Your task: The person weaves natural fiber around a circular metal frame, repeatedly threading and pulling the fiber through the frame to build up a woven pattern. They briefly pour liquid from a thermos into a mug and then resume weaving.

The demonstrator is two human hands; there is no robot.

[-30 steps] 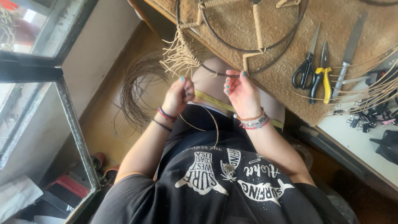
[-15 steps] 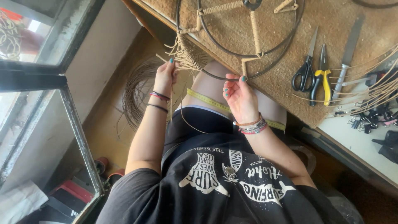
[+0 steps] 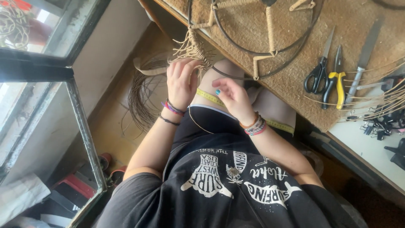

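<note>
Both hands work at a wire ring frame wrapped in pale cane at the near edge of the surface.

Head view: the left hand (image 3: 182, 82) has its fingers curled closed on the loose bundle of cane strands (image 3: 190, 50) that hangs from the wire ring frame (image 3: 253, 52) over the near edge of the surface (image 3: 358, 17). The right hand (image 3: 233, 96) sits just beside it, below that edge, fingers loosely bent; whether it grips a strand cannot be told. A yellow measuring tape (image 3: 211, 98) runs across the lap under both hands. Further along the surface, well apart from the hands, lie black-handled scissors (image 3: 317, 71), yellow-handled pliers (image 3: 335, 78) and a flat metal file (image 3: 363, 57). A coil of dark cane (image 3: 141, 97) lies on the floor beside the left forearm.
</note>
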